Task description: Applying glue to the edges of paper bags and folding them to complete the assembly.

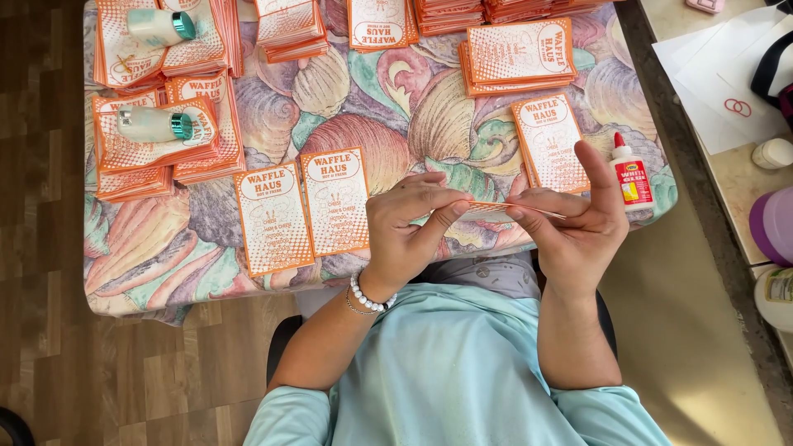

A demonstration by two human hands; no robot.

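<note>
Both hands hold one flat orange-and-white printed paper bag (504,209) edge-on above the table's near edge. My left hand (406,231), with a white bead bracelet at the wrist, pinches its left end between thumb and fingers. My right hand (578,216) grips its right end, index finger raised. Two matching bags (301,206) lie flat just left of my left hand. A small stack of the same bags (549,142) lies behind my right hand. A white glue bottle with a red cap (631,173) stands to the right of it.
A table with a shell-patterned cloth (388,107) holds several stacks of orange bags (516,54) along the back and left. Two pale bottles with teal caps (153,124) lie on the left stacks. A counter (727,165) with white sheets and containers stands on the right. Wood floor lies left.
</note>
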